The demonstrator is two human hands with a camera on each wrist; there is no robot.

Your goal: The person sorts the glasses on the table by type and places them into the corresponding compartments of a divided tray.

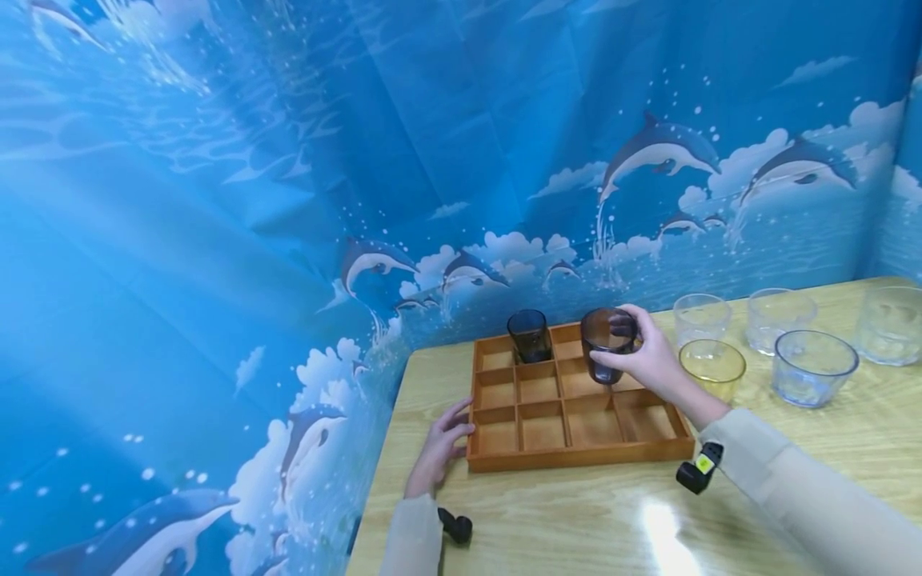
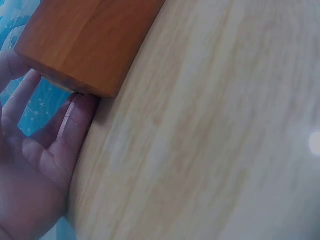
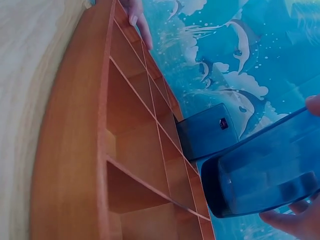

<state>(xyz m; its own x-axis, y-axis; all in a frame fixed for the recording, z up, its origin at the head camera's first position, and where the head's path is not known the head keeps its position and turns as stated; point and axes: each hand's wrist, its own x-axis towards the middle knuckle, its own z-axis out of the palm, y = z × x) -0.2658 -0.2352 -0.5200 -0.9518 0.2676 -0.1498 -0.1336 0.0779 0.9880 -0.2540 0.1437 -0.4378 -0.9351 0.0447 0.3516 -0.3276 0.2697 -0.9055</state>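
Note:
My right hand grips a dark, see-through glass tumbler by its side, over the back right part of a wooden compartment tray. In the right wrist view the tumbler is tilted, its thick base close over the dividers. Another dark tumbler stands in the back row, in the second compartment from the left. Against the tray's left side rest the fingers of my left hand. The left wrist view shows those relaxed fingers touching the tray's corner.
Right of the tray stand a yellow glass, a bluish glass bowl and several clear glasses, one clear glass near the table's right end. A blue dolphin-print curtain hangs right behind the wooden table.

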